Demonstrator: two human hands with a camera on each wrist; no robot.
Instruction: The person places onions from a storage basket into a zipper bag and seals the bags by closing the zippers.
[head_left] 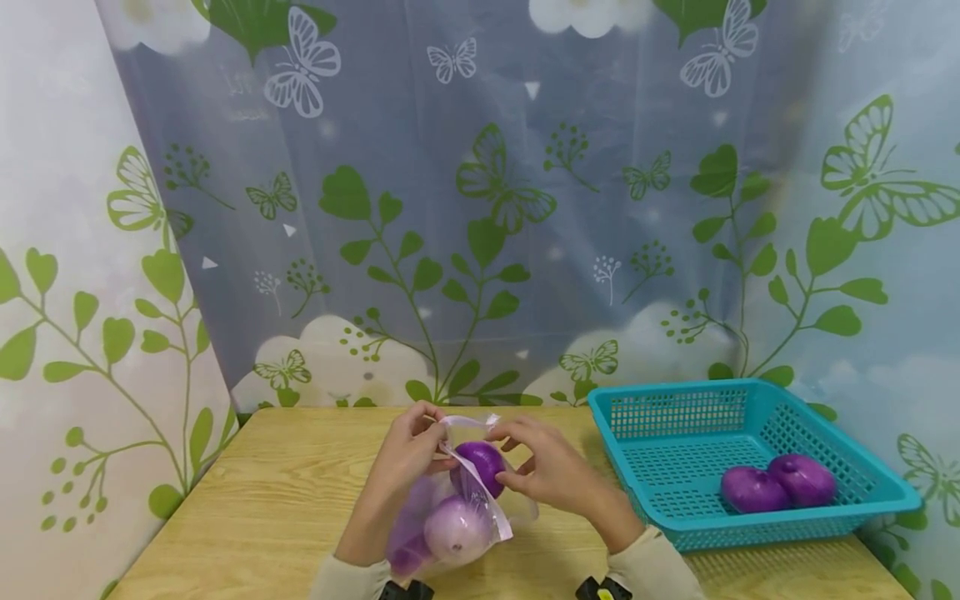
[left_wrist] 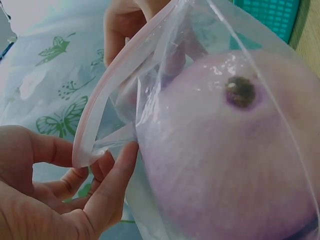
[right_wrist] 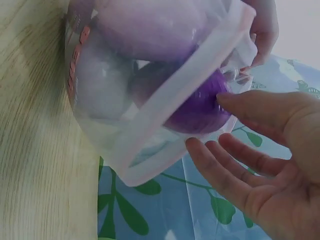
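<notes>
My left hand (head_left: pixel 411 446) pinches the rim of a clear zip bag (head_left: pixel 501 518), its mouth spread apart. Inside the bag, a pale onion (left_wrist: pixel 215 130) with a dark root end bulges against the plastic, with more onions behind it. A deep purple onion (head_left: pixel 480 468) lies in the mouth. Beside it is my right hand (head_left: pixel 551 467), thumb tip on the purple skin. In the right wrist view, the other right fingers (right_wrist: pixel 225 175) stretch loosely below the onion, near the bag's rim.
On the right of the wooden table (head_left: pixel 292 492) stands a turquoise plastic basket (head_left: pixel 675 458). Two purple onions (head_left: pixel 753 489) lie together at its near right. A curtain (head_left: pixel 420 208) with leaves and butterflies hangs behind the table.
</notes>
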